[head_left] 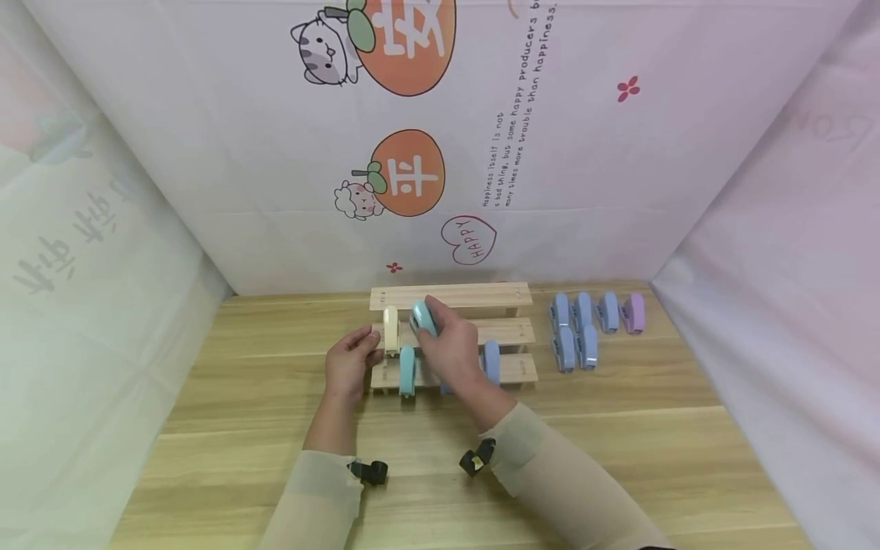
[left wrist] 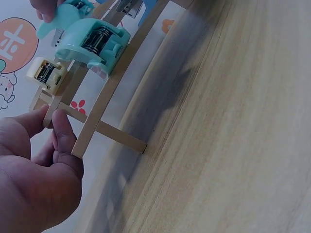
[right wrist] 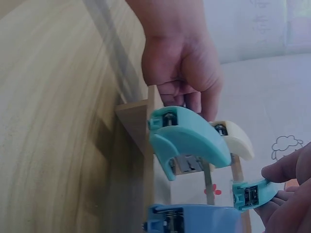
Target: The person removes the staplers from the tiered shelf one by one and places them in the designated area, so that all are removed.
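Observation:
My right hand [head_left: 450,344] holds a teal stapler [head_left: 422,315] at the middle step of a three-step wooden rack [head_left: 450,296]; whether it touches the step is unclear. With thumb and fingers, my left hand [left wrist: 43,170] pinches the left end of the middle step. Just right of that hand, a cream stapler [head_left: 391,330] stands on the middle step. On the front step are another teal stapler [head_left: 407,370] and a blue stapler [head_left: 491,360]. A further blue stapler [head_left: 447,389] there is mostly hidden behind my right hand.
Right of the rack, several blue staplers [head_left: 565,348] stand on the wooden table [head_left: 619,458] in two rows, with a purple stapler [head_left: 634,314] at their right end. Printed white cloth [head_left: 564,168] encloses the back and sides.

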`<state>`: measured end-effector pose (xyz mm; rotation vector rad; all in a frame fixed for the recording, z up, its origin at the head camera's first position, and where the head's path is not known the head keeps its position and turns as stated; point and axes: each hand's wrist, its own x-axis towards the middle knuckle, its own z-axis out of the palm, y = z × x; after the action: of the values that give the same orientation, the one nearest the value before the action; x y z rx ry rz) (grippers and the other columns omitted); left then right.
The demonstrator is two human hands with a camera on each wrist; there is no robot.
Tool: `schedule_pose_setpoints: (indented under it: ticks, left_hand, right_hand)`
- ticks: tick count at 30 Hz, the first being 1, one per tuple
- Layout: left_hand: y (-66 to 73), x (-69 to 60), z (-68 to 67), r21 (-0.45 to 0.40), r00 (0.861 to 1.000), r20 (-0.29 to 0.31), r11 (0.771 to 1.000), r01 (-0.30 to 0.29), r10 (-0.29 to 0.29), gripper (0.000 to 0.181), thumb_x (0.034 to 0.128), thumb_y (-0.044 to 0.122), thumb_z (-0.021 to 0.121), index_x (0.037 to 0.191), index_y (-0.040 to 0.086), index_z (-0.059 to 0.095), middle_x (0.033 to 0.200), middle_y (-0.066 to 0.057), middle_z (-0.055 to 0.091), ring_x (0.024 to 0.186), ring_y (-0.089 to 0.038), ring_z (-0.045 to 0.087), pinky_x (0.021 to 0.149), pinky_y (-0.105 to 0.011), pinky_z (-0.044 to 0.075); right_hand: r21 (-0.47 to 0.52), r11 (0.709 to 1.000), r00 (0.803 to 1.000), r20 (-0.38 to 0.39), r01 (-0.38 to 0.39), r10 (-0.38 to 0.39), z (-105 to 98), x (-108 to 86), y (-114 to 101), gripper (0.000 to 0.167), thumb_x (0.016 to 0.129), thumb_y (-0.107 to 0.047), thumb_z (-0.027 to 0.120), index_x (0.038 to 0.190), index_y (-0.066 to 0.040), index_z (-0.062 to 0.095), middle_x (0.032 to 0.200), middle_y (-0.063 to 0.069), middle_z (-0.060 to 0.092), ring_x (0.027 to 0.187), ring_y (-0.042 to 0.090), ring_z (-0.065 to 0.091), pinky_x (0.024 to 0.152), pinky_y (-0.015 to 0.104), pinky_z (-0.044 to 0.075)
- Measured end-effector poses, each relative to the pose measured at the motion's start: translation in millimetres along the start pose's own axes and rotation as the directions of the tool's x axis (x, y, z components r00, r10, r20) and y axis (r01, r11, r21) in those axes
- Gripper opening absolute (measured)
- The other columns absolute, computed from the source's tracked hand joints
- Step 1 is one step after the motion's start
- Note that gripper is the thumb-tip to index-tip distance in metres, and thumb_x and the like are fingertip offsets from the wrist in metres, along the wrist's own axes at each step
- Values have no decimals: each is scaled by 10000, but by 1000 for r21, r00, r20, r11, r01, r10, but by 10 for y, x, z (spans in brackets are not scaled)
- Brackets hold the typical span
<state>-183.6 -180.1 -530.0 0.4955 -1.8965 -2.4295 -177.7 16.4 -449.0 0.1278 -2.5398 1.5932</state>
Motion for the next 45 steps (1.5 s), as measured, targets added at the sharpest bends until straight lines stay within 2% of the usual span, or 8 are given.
schedule_pose_setpoints:
  ticks: [7,13,19,28,36,45]
  left_hand:
    - [11,-3,17,-8,1000,-20,1000,8,-8,427,970,178,765,1350,30,637,1298,-140,647,941,-190,720,943,-299,627]
    - [7,-7,20,-11,1000,-26,1000,15,-15,419,971,177,764,1347,38,641,1292,-133,651,930,-187,723,937,-301,629]
    - [13,2,31,2,999,-37,1000,26,-26,434,960,206,780,1345,56,648,1275,-122,666,940,-198,726,941,-295,627]
    - [12,32,52,-2,999,-46,1000,18,-18,436,947,207,794,1331,55,655,1260,-122,672,933,-199,728,946,-292,624]
    - [8,20,55,9,999,-40,1000,16,-15,439,955,217,787,1340,57,651,1264,-122,665,935,-192,727,941,-282,623]
    - [27,-10,36,10,999,-31,1000,28,-28,444,964,194,775,1356,39,635,1297,-133,638,951,-174,714,951,-274,618]
  right_hand:
    - [35,999,999,-20,33,-32,-116,-25,-6,564,919,-58,735,1460,-93,580,1440,108,607,1324,242,586,1038,301,546]
    - [43,999,1000,-18,23,-22,-197,-36,17,561,928,-52,722,1467,-89,569,1445,123,600,1328,249,583,1031,286,545]
    - [48,998,998,-58,39,-36,-284,-14,20,546,912,-25,722,1440,-66,591,1403,142,631,1297,249,613,1009,244,554]
    - [78,997,996,-83,-15,22,-473,-14,47,544,920,-18,721,1444,-70,587,1436,131,613,1326,238,591,1007,198,539]
    - [35,998,992,-115,-43,47,-611,-24,131,551,930,-53,727,1459,-98,576,1465,90,597,1338,221,581,1035,237,543]
    - [69,997,990,-128,-43,52,-760,-15,268,562,918,-12,727,1455,-49,566,1471,136,583,1349,256,572,1063,263,534]
